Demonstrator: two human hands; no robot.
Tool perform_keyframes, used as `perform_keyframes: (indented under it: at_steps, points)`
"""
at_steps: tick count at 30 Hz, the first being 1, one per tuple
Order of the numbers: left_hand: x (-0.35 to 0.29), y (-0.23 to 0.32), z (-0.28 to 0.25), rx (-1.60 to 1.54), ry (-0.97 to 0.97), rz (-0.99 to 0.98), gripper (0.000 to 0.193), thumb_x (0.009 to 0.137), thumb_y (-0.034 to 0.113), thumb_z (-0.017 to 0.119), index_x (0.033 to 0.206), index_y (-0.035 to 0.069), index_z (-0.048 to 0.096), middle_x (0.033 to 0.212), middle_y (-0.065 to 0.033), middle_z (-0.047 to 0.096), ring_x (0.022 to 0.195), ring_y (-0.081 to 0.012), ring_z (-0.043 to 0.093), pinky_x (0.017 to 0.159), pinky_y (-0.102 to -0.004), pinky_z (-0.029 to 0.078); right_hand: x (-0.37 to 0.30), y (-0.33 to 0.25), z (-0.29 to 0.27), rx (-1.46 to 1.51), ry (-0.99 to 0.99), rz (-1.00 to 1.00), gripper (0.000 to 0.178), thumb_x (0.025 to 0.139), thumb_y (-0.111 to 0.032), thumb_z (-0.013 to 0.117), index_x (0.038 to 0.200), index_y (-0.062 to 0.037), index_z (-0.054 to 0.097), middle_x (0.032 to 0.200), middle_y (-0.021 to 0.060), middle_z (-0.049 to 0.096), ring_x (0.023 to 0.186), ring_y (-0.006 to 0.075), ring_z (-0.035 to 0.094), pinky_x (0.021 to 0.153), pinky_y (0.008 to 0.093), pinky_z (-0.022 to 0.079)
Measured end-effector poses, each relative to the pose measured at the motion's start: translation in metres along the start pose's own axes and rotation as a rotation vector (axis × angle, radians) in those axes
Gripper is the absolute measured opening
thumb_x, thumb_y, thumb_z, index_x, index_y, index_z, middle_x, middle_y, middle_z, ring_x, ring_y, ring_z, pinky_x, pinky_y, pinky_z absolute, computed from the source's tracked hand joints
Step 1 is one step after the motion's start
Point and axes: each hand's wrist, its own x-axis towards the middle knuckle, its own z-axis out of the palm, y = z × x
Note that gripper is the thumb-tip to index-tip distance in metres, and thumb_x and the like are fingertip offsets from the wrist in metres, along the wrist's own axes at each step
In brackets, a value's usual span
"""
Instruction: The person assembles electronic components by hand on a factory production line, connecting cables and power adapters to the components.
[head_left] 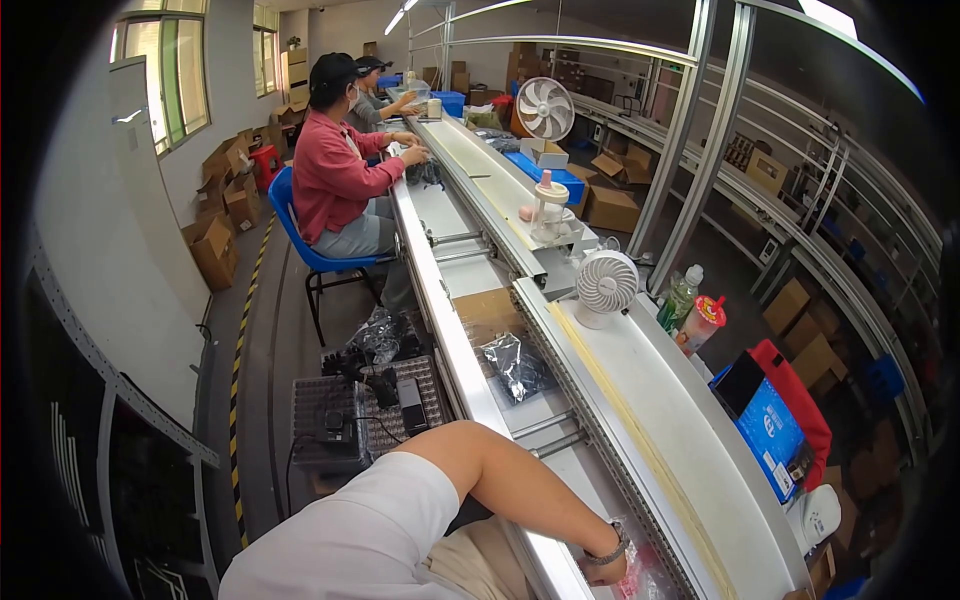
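Note:
My left arm, in a white sleeve, bends across the near edge of the bench. A bracelet (612,548) circles the wrist. My left hand (603,571) is low over the line at the bottom of the view, right beside a clear plastic bag with pink on it (634,578). Its fingers are mostly hidden, so I cannot make out whether they grip the bag. My right hand does not show. Farther up the line, a shiny clear plastic bag with dark contents (516,366) lies beside a piece of brown cardboard (487,312).
A small white fan (607,284), a green bottle (681,298) and a red-lidded cup (702,322) stand along the bench's far side. Crates (405,400) with black devices sit below at left. Two people work farther along; the nearer, in a red top (338,180), occupies a blue chair (286,222).

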Motion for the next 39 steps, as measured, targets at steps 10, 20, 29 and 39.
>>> perform_keyframes:
  at_steps: [10,20,29,39]
  points:
    - [0.021,-0.02,0.015,-0.257,0.101,0.083,0.018,0.073,0.007,0.053,0.08,0.003,0.07,0.07,-0.0105,0.066,0.058,-0.025,0.054,0.056,-0.0382,0.047,0.003,0.001,0.001,0.016,-0.001,0.02,0.023,0.082,-0.02,0.057,0.098,-0.0065,0.066,0.078,0.0153,0.067,0.067,0.0288,0.062,0.064,0.0382,0.049]
    - [0.018,-0.01,0.005,0.106,-0.009,-0.028,0.027,0.074,0.008,0.054,0.096,0.006,0.069,0.079,-0.0111,0.068,0.065,-0.0263,0.06,0.059,-0.0378,0.05,0.002,-0.008,-0.005,-0.012,-0.063,0.044,0.022,0.082,-0.021,0.057,0.098,-0.0076,0.066,0.084,0.0163,0.067,0.072,0.027,0.063,0.067,0.0366,0.049]
    - [0.015,-0.018,0.018,-0.098,0.135,0.051,0.022,0.074,0.008,0.055,0.088,0.003,0.07,0.076,-0.0114,0.068,0.063,-0.0282,0.059,0.06,-0.0383,0.05,0.014,0.028,0.021,0.335,0.017,-0.125,0.022,0.08,-0.02,0.058,0.096,-0.0066,0.066,0.08,0.0152,0.067,0.07,0.0318,0.063,0.066,0.0387,0.049]
    - [0.017,-0.012,0.01,0.101,0.065,0.007,0.021,0.074,0.008,0.055,0.087,0.002,0.07,0.077,-0.0112,0.068,0.066,-0.0287,0.06,0.063,-0.0383,0.051,0.005,0.011,-0.002,-0.034,-0.002,-0.152,0.02,0.078,-0.019,0.056,0.087,-0.0053,0.068,0.081,0.017,0.067,0.069,0.0372,0.061,0.064,0.0425,0.047]
